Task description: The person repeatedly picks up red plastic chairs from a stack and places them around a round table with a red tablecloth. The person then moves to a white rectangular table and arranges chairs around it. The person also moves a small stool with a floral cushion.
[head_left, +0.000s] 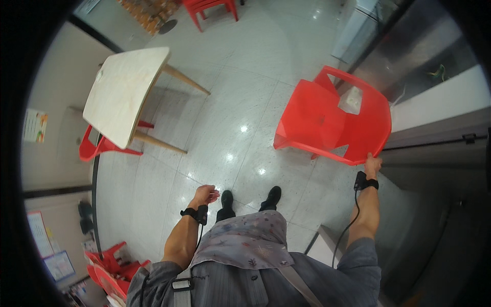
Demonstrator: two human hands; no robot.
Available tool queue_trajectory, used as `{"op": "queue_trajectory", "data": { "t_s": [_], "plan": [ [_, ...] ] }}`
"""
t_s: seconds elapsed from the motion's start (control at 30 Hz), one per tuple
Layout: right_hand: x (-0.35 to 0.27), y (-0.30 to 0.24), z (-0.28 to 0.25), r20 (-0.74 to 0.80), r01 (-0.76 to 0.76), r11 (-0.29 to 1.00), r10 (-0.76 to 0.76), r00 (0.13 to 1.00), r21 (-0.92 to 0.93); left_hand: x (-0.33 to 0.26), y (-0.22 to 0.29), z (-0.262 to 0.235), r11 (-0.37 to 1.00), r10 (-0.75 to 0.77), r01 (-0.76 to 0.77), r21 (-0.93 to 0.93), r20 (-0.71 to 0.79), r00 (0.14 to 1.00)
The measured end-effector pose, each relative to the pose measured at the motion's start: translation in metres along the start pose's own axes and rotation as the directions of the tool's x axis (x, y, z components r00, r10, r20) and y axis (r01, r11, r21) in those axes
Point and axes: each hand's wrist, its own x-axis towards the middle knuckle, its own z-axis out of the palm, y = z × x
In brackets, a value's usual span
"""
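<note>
A red plastic chair (317, 120) with cut-out openings stands to my right, next to the wall. My right hand (373, 163) is closed on the near corner of its back rim, the arm stretched forward. Through one opening a pale, crumpled-looking patch (351, 100) shows; I cannot tell what it is. Low in front of me, over the floor and apart from any furniture, hangs my left hand (206, 195). Its fingers are loosely bent and hold nothing visible. Each wrist wears a black strap with a small cabled box.
A pale-topped table (125, 92) with wooden legs stands at the left, a red chair (105, 146) beside it. More red chairs (115, 268) crowd the lower left. Farther off are another red seat (207, 7) and a white cabinet (355, 30). Glossy tiles (225, 123) cover the floor.
</note>
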Motion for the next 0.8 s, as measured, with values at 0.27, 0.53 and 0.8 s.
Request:
{"op": "queue_trajectory", "data": {
  "t_s": [0.27,0.53,0.8],
  "plan": [
    [-0.067,0.01,0.046,0.313,-0.084,0.794,-0.137,0.94,0.602,-0.026,-0.02,0.058,0.998,0.035,-0.031,-0.063,0.053,0.998],
    [-0.309,-0.033,0.136,0.489,-0.401,0.55,-0.015,0.872,0.732,-0.016,-0.013,0.114,0.995,0.104,-0.099,-0.034,0.212,0.972],
    [-0.483,-0.008,0.128,0.9,-0.73,0.558,-0.078,0.428,0.395,-0.034,-0.05,0.059,0.978,0.135,-0.106,-0.18,0.157,0.978]
  ]
}}
